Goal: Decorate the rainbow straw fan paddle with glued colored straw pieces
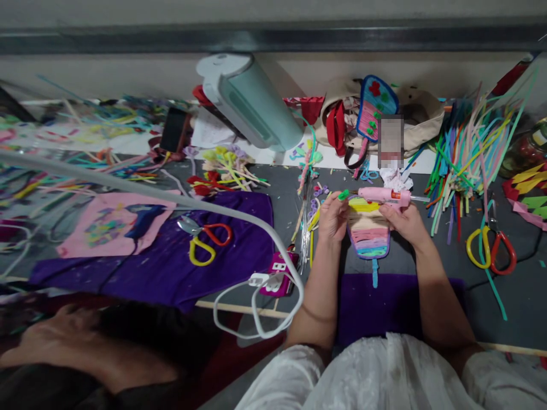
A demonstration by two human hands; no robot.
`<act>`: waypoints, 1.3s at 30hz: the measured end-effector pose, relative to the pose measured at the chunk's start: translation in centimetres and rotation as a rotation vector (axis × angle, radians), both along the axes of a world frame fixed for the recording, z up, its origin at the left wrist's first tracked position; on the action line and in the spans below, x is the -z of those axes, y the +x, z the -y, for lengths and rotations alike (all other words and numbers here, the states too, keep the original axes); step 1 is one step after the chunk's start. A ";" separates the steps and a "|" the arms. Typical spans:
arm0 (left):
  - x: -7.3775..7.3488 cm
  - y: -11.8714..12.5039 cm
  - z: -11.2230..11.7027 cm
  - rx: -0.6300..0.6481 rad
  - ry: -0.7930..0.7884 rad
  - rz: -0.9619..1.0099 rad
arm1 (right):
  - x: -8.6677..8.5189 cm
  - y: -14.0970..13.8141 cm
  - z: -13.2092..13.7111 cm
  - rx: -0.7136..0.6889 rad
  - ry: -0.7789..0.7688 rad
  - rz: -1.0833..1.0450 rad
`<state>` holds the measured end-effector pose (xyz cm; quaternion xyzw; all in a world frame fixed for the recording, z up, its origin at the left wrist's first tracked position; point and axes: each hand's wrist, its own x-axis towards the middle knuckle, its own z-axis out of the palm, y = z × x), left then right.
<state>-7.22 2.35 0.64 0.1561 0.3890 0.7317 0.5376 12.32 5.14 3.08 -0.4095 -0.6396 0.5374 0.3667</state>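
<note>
My right hand [404, 222] grips a pink hot glue gun [378, 195], its nozzle pointing left and a clear glue stick out of its back end. Between the fingertips of my left hand [332, 219] is a small green pipe-cleaner piece [343, 195], close to the nozzle; whether they touch I cannot tell. Below both hands lies an ice-pop shape [370, 242] in yellow, cream, pink and blue stripes, with a light blue stick at its bottom. My hands cover part of its upper edge. A purple cloth [380, 302] lies nearest to me.
Scissors [490, 250] and bundled pipe cleaners [465, 154] lie at right. A white cable [273, 228] loops left of my arm near a magenta power strip [280, 273]. A pale green pitcher [252, 102] stands behind. Another person's arm [85, 347] rests at lower left.
</note>
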 end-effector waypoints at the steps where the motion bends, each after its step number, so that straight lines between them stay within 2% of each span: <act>1: 0.0 0.0 0.0 -0.001 -0.001 -0.002 | 0.1 0.0 0.0 0.001 -0.004 0.000; 7: 0.0 0.0 0.0 -0.006 -0.014 -0.012 | 0.3 -0.1 0.0 0.002 -0.004 -0.011; 17: -0.1 0.1 -0.1 -0.018 -0.025 0.008 | -0.8 -0.4 0.3 -0.017 -0.010 -0.020; 39: -0.1 0.0 0.0 -0.004 -0.015 0.011 | -0.7 -0.4 0.3 -0.024 -0.012 -0.039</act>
